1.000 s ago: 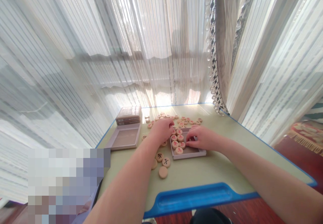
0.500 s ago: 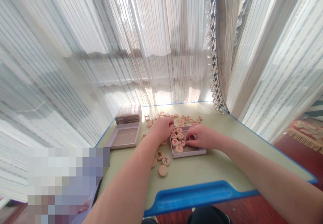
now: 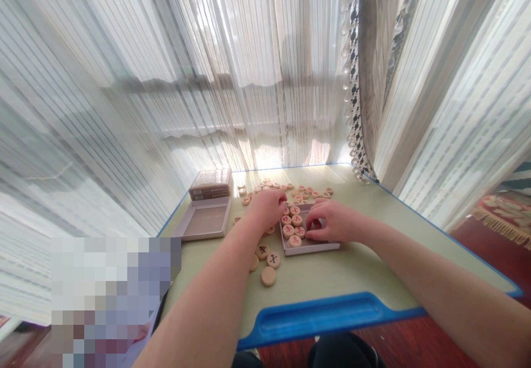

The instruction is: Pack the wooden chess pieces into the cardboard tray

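A shallow grey box tray [image 3: 315, 248] lies in the middle of a pale green table [image 3: 357, 268]. It holds several round wooden chess discs [image 3: 292, 229] with red marks, lined up along its left side. My right hand [image 3: 332, 221] rests inside the tray, fingers curled and pinched on a disc that is mostly hidden. My left hand [image 3: 267, 208] lies palm down at the tray's left edge, fingers curled over discs there.
More discs [image 3: 305, 193] are scattered at the table's far side, and three [image 3: 267, 263] lie near my left forearm. An open grey box lid [image 3: 207, 222] and a brown box [image 3: 211, 185] sit at the left. Sheer curtains surround the table. A blue groove [image 3: 319, 315] edges the front.
Both hands stay at the tray with only small finger shifts. The view has tilted slightly, so everything sits a little higher in the frame.
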